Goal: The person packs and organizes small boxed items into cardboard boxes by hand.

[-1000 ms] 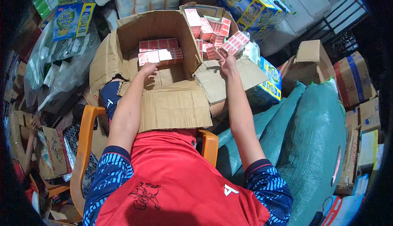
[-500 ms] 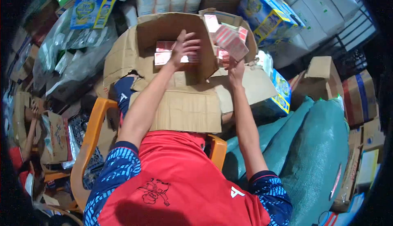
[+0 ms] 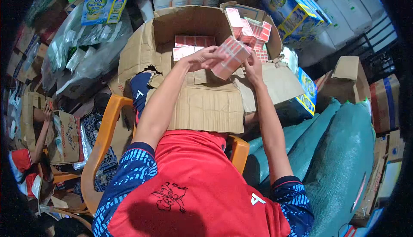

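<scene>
A pink and white pack point(image 3: 231, 58) made up of small boxes is tilted above the front right edge of the large open carton point(image 3: 193, 20). My right hand point(image 3: 253, 67) grips its right side. My left hand point(image 3: 202, 59) is at its left side, fingers closed against it. Behind my left hand, two similar packs point(image 3: 194, 41) lie inside the large carton. More pink and white packs point(image 3: 258, 31) sit jumbled in a second open carton point(image 3: 277, 43) on the right, just beyond my right hand.
Green sacks point(image 3: 344, 151) and a brown carton point(image 3: 344, 82) are at the right. Blue and yellow boxes point(image 3: 292, 11) stand at the back right. Plastic-wrapped goods point(image 3: 86, 48) lie at the left. An orange chair arm point(image 3: 103, 146) is beside me; another person's arm point(image 3: 41, 136) shows far left.
My right hand has lifted a pack from the right carton and brought it left. My left hand has left the packs in the large carton and come against this one. The whole view has shifted.
</scene>
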A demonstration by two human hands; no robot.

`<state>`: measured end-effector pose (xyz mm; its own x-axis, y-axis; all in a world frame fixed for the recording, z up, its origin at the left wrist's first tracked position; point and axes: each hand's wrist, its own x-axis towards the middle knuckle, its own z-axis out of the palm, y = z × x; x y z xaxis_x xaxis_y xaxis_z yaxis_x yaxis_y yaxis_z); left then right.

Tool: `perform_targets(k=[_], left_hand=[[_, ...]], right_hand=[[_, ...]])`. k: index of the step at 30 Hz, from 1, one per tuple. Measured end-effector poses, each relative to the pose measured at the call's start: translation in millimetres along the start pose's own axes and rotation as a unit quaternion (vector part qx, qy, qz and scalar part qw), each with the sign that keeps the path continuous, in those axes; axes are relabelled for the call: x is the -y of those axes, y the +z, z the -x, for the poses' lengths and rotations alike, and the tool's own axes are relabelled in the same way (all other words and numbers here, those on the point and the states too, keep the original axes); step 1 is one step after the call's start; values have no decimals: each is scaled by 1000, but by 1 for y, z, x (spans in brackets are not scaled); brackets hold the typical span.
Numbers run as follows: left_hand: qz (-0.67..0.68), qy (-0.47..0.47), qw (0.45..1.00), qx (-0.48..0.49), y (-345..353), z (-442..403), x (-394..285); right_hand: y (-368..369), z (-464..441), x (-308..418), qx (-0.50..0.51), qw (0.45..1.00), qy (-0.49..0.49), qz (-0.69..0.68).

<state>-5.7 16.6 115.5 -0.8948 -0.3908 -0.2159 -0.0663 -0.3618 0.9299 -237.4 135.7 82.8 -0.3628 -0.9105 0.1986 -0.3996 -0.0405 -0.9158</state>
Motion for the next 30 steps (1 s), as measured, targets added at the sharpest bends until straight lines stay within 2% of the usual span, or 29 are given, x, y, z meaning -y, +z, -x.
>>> perform_targets(k=[3, 4, 7, 8, 9, 11, 13, 14, 17, 20, 23, 24, 25, 30], left_hand=[[-84, -68, 993, 48, 4, -5, 6], [-77, -52, 995, 24, 11, 1, 5], [40, 10, 999, -12, 9, -1, 6], [88, 21, 994, -53, 7, 1, 6], [165, 24, 986, -19, -7, -4, 6], [210, 106, 968, -83, -13, 4, 5], [208, 162, 916, -303, -35, -14, 17], [199, 103, 896, -383, -48, -12, 23], [276, 82, 828, -481, -96, -22, 56], [334, 46, 807, -486, -144, -24, 86], [360, 107, 805, -460, -164, -18, 97], [347, 137, 749, -547, -150, -20, 88], [383, 154, 767, -490, -163, -20, 95], [422, 107, 729, -528, -150, -8, 98]], right_hand=[[-4, -4, -11, 20, 998, 57, -30], [-3, -4, -9, 8, 998, 56, -38], [-1, -5, -6, -33, 996, 54, -64], [-2, -7, -9, -36, 996, 41, -74], [-2, -8, -10, -37, 994, 44, -89], [-2, -8, -10, -41, 991, 51, -118], [-3, -9, -13, -39, 990, 54, -127], [-3, -9, -15, -40, 990, 52, -128], [-3, -12, -23, -35, 989, 45, -136], [-2, -11, -23, -35, 988, 46, -141], [-4, -11, -22, -24, 993, 65, -98], [-4, -11, -23, -22, 992, 69, -104], [-5, -13, -24, -20, 991, 70, -111], [-4, -13, -28, -24, 990, 66, -119]])
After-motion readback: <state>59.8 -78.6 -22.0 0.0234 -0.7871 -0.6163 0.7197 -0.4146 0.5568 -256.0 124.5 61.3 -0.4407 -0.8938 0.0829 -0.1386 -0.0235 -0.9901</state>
